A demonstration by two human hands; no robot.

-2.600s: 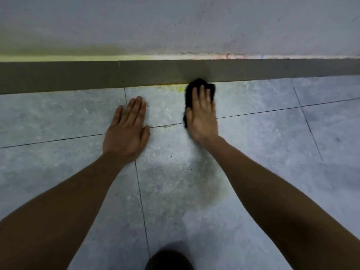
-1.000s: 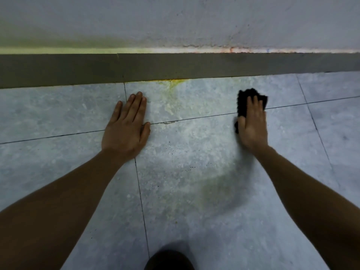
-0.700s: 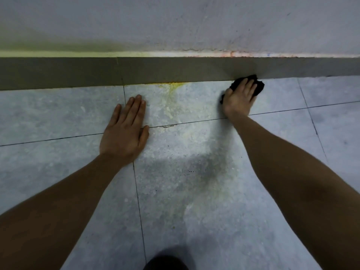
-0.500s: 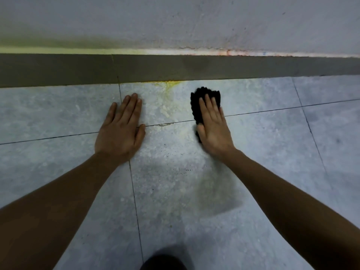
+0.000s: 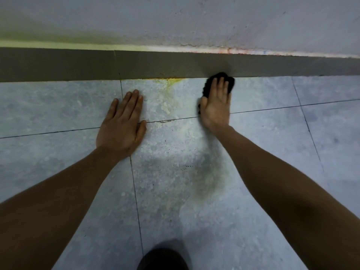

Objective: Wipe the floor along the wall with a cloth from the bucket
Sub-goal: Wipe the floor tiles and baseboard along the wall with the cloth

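head view, wiping in progress. i note the change first: half a second ago the right hand [image 5: 215,106] and the cloth [image 5: 209,82] sat lower on the tile, clear of the skirting, nearer the yellow stain; now the pair has gone up toward 12 o'clock and a little toward 3, and the top of the cloth touches the base of the dark skirting strip [image 5: 175,65]. over the last seconds the hand has swept out to 3 o'clock, back in, and out again, so i read this as one more pass of a back-and-forth scrub along the wall line. the left hand [image 5: 121,125] has not moved; it lies at about 9 o'clock from the cloth

meaning for the task: the floor edge right of the stain is being covered, but the yellow stain [image 5: 172,82] at the skirting joint, at 9 o'clock from the cloth, is there yet, with pale residue running down from it toward 6. my judgement: edge work is partly done, the stain patch needs more passes

grip: right hand is flat, palm down, fingers [image 5: 220,86] straight and close together, pressing the black cloth to the floor [image 5: 272,152] rather than pinching it; cloth bunched, showing beyond the fingertips and at the thumb side. left hand is spread flat on the tile, holding nothing, a prop for body weight

bucket not in view. dark rounded shape [image 5: 162,259] at 6 o'clock, bottom edge; cannot tell what it is
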